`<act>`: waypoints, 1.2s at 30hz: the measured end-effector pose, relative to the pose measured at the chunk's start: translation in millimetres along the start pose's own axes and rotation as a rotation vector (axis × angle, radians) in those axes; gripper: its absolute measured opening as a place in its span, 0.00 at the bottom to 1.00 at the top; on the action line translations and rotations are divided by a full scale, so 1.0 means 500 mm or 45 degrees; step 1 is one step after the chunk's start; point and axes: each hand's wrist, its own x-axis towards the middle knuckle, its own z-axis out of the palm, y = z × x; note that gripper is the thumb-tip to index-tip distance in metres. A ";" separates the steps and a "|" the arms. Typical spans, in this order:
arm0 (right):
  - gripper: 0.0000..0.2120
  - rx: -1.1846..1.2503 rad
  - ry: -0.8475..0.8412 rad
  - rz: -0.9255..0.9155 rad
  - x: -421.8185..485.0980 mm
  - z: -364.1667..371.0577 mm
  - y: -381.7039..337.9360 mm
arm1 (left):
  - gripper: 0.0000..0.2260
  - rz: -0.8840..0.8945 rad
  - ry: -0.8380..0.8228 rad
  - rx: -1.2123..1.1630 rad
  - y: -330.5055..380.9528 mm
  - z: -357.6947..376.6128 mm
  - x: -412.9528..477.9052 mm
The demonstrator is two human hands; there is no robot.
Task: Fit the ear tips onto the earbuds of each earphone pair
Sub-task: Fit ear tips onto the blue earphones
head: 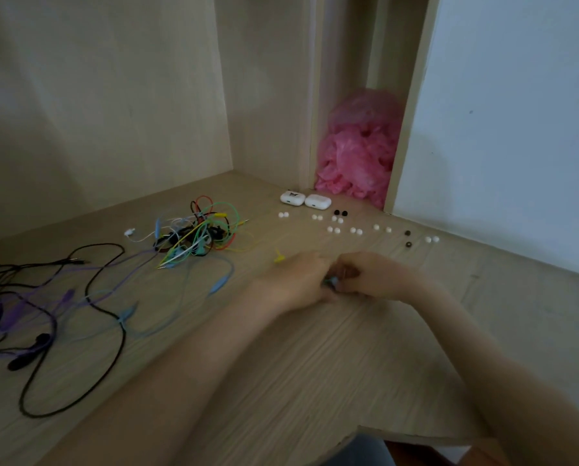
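A pale wood-grain tabletop [315,364] fills a corner between wooden panels and a white wall [516,129], with a crumpled pink plastic bag [358,153] stuffed into a narrow niche at the back. Two white cases [305,200] lie before the niche, white ear tips [333,230] and a few black ear tips [340,213] are strewn just beside them, and a tangle of coloured earphones [200,230] and looser black and purple earphones [29,314] lie to the left. Near the middle the left hand [298,277] and right hand [372,274] meet, each grip pinched on a small bluish earbud [332,282], which is blurred and mostly hidden by the curled fingers.
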 end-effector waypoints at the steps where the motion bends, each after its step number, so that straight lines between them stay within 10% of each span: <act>1: 0.05 0.042 -0.020 -0.006 0.004 0.000 0.002 | 0.12 -0.025 -0.012 -0.026 -0.007 0.003 0.007; 8: 0.15 0.197 0.737 0.159 0.089 -0.013 0.057 | 0.03 -0.161 0.076 -0.191 -0.034 -0.024 0.022; 25: 0.13 -0.383 0.770 0.341 0.214 0.022 0.048 | 0.09 -0.625 0.371 -1.427 -0.060 -0.051 0.012; 30: 0.09 0.378 0.847 0.193 0.175 0.004 -0.014 | 0.07 -0.661 0.314 -1.510 -0.054 -0.061 -0.032; 36: 0.04 1.326 0.374 0.104 0.078 0.049 -0.100 | 0.07 -0.656 0.344 -1.674 -0.063 -0.027 -0.071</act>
